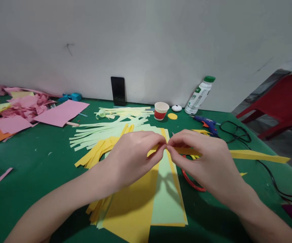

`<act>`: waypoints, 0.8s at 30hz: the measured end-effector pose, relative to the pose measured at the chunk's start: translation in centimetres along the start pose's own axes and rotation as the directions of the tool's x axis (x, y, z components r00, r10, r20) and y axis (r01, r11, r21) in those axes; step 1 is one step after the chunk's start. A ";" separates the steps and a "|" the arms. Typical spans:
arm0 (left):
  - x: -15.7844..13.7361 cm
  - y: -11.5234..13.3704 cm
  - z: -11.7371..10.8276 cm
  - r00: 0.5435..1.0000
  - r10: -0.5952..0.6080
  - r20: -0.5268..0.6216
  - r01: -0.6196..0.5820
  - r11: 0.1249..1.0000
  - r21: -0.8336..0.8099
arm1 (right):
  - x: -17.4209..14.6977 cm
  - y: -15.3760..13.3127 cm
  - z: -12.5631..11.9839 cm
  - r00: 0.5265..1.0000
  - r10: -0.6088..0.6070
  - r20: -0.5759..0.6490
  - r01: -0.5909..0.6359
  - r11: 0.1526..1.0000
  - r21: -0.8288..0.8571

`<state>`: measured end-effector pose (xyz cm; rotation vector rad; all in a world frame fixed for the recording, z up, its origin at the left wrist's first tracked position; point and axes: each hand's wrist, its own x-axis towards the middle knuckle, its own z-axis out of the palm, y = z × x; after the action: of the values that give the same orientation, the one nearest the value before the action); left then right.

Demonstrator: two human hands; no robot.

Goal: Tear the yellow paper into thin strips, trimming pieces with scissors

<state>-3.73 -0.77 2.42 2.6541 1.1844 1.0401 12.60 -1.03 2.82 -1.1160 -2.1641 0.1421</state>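
Observation:
Both hands meet fingertip to fingertip above a stack of paper sheets. My left hand is closed in a pinch on a yellow paper strip, and my right hand pinches the same yellow paper strip close beside it. The strip's long end runs out to the right past my right hand. Beneath lie a yellow paper sheet and pale green paper. Cut yellow strips and pale green strips fan out at the left. Red-handled scissors are partly hidden under my right hand.
Along the wall stand a phone, a paper cup and a leaning bottle. A blue glue gun with a black cable lies right. Pink paper and scraps cover the left. A red chair stands beyond the table.

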 end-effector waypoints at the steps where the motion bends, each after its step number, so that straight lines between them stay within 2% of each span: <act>1: 0.0 0.0 0.2 1.000 -0.012 0.008 0.012 1.000 0.010 | 0.0 0.0 0.2 1.000 -0.001 -0.008 0.001 1.000 -0.019; 7: 0.1 -1.3 1.0 0.994 -0.105 0.033 0.104 0.994 0.026 | 0.3 0.6 0.7 0.999 0.046 -0.025 -0.048 0.996 -0.069; 11: 0.3 -2.5 1.4 0.988 -0.151 0.043 0.152 0.988 -0.011 | 0.6 1.1 0.6 0.994 0.107 0.007 -0.106 0.990 -0.090; 14: 0.5 -2.9 1.2 0.981 -0.186 0.049 0.186 0.982 0.003 | 0.7 1.4 0.3 0.992 0.127 0.016 -0.125 0.987 -0.101; 21: 1.3 -3.6 0.1 0.957 -0.287 0.031 0.287 0.958 0.006 | 0.9 1.9 -0.7 0.992 0.113 -0.048 -0.119 0.982 -0.148; 24: 1.3 -4.5 -0.1 0.953 -0.304 -0.004 0.303 0.948 0.095 | 0.8 2.1 -0.8 0.992 0.120 -0.033 -0.124 0.978 -0.169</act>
<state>-6.09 3.25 1.85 2.4279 1.6135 0.9362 14.16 0.73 3.09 -1.3418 -2.1187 -0.0016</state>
